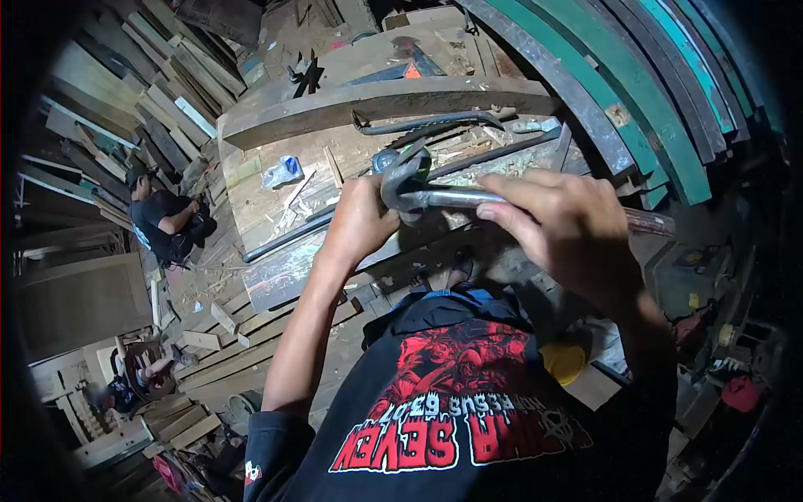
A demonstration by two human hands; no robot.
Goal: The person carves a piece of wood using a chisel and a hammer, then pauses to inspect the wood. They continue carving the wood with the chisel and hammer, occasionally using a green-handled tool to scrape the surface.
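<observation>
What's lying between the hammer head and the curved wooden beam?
In the head view, a bent metal bar and wood scraps lie between hammer head and curved beam.

My view was dim overall, with a cool, bright patch across the workbench (276, 209) near the centre. The light's source wasn't visible to me. Shadow darkened the right hand (573, 219) toward three o'clock and pooled below the bench. Wide-angle distortion stretched the rim, black vignetting swallowed the corners, and distant detail around eight o'clock looked soft.
</observation>
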